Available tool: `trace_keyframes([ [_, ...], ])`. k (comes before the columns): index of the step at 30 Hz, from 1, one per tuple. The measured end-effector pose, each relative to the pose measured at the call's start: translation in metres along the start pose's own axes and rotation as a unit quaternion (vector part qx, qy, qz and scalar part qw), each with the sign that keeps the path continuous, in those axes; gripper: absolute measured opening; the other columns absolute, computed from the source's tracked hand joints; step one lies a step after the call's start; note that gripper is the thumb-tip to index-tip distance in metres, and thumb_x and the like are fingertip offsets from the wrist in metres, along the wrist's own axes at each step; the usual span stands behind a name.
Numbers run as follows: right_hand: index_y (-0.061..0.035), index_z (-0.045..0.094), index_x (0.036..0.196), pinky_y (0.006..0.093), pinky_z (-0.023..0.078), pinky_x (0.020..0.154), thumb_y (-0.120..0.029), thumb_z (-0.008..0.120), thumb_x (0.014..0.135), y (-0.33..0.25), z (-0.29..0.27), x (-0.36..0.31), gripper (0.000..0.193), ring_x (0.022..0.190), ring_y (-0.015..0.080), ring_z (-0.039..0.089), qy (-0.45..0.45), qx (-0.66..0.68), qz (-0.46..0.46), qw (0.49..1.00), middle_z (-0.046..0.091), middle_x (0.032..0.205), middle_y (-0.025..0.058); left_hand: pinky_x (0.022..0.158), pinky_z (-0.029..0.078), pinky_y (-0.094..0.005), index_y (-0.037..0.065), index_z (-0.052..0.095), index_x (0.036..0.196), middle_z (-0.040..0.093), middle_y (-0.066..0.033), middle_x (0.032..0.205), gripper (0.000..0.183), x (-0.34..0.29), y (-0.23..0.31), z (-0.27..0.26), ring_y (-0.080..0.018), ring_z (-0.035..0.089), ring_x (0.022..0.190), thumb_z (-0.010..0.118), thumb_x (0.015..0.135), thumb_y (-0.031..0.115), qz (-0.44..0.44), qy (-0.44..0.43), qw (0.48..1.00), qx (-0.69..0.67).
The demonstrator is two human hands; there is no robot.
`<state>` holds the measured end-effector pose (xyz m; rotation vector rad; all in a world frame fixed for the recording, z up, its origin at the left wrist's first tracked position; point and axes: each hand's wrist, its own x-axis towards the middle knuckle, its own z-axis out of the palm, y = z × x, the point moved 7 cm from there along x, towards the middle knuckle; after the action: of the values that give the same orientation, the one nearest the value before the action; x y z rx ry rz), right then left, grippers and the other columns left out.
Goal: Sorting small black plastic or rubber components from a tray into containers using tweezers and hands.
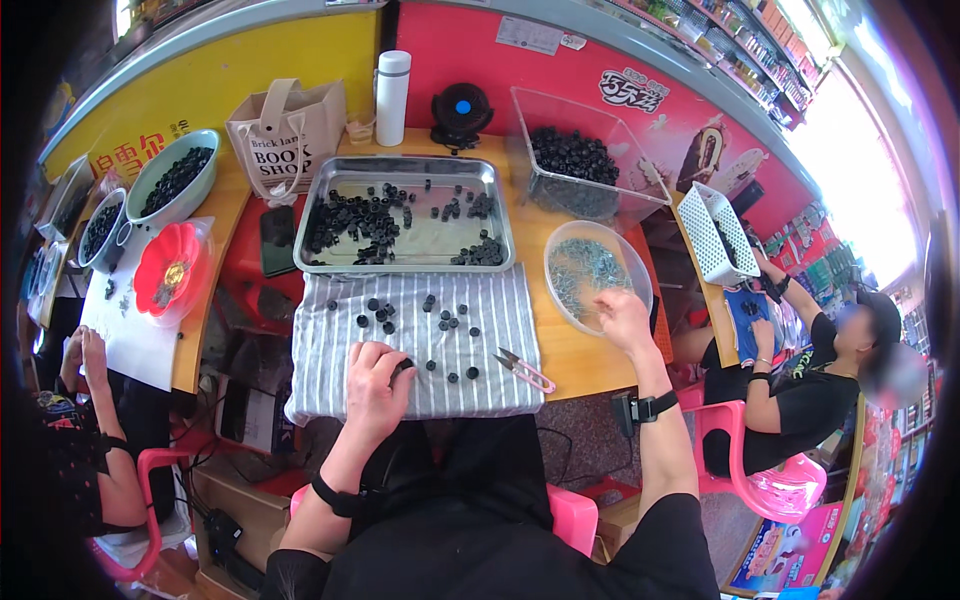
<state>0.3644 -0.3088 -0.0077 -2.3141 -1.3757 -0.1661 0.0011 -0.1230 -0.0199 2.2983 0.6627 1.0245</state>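
One small black cylindrical part [403,368] is held by the left hand [375,390], near left, while the right hand [622,318], fingers narrowed, hold untellable, apparently picks thin silvery pieces [583,263] from the round translucent tub [548,270] at right; next likely calls for a single-piece pinch.

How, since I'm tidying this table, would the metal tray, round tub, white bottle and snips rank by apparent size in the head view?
Largest to smallest:
1. Metal tray
2. Round tub
3. White bottle
4. Snips
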Motion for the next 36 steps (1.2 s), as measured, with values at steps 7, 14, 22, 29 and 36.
trace_keyframes([
  [7,-0.005,0.067,0.089,0.0451,0.051,0.072,-0.003,0.057,0.071,-0.014,0.009,0.016,0.021,0.081,0.0357,0.065,-0.074,-0.051,-0.031,0.995,0.068,0.084,0.0168,0.075,0.046,-0.0405,0.0,0.067,0.087,0.058,-0.0112,0.087,0.021,0.001,-0.001,0.0,-0.0319,0.054,0.086,0.074,0.068,0.001,0.013,0.017,1.0,0.015],
  [14,0.0,0.063,0.07,0.0318,0.045,0.057,0.001,0.058,0.07,-0.029,-0.003,0.009,0.005,0.061,0.0205,0.057,-0.017,0.102,-0.026,0.994,0.058,0.068,0.0098,0.076,0.046,-0.0412,0.0,0.067,0.087,0.058,-0.012,0.088,0.02,-0.001,-0.003,0.001,-0.0324,0.054,0.086,0.074,0.068,0.002,0.013,0.014,1.0,0.008],
  [22,0.0023,0.064,0.086,0.0243,0.047,0.066,0.006,0.065,0.079,-0.188,0.046,-0.044,0.008,0.073,0.0101,0.058,-0.046,0.414,-0.069,0.906,0.059,0.08,0.0037,0.074,0.047,-0.0409,0.0,0.066,0.087,0.057,-0.012,0.088,0.022,-0.003,-0.006,0.0,-0.0326,0.054,0.086,0.074,0.068,0.001,0.012,0.021,1.0,0.003],
  [29,0.0034,0.068,0.094,0.0192,0.046,0.056,0.006,0.059,0.088,-0.206,0.087,-0.066,0.011,0.064,0.0066,0.059,-0.061,0.496,0.042,0.865,0.063,0.08,0.0038,0.073,0.046,-0.0397,0.001,0.066,0.087,0.059,-0.0109,0.088,0.023,-0.003,-0.007,0.0,-0.0312,0.055,0.084,0.076,0.067,0.002,0.013,0.03,0.999,-0.017],
  [36,0.0043,0.067,0.091,0.0223,0.045,0.057,0.007,0.06,0.087,-0.21,0.087,-0.063,0.009,0.066,0.0094,0.058,-0.095,0.446,0.1,0.884,0.061,0.077,0.0051,0.074,0.046,-0.0391,0.002,0.066,0.088,0.058,-0.0107,0.088,0.023,-0.005,-0.008,-0.003,-0.0313,0.054,0.085,0.075,0.068,0.002,0.01,0.03,0.999,-0.025],
])
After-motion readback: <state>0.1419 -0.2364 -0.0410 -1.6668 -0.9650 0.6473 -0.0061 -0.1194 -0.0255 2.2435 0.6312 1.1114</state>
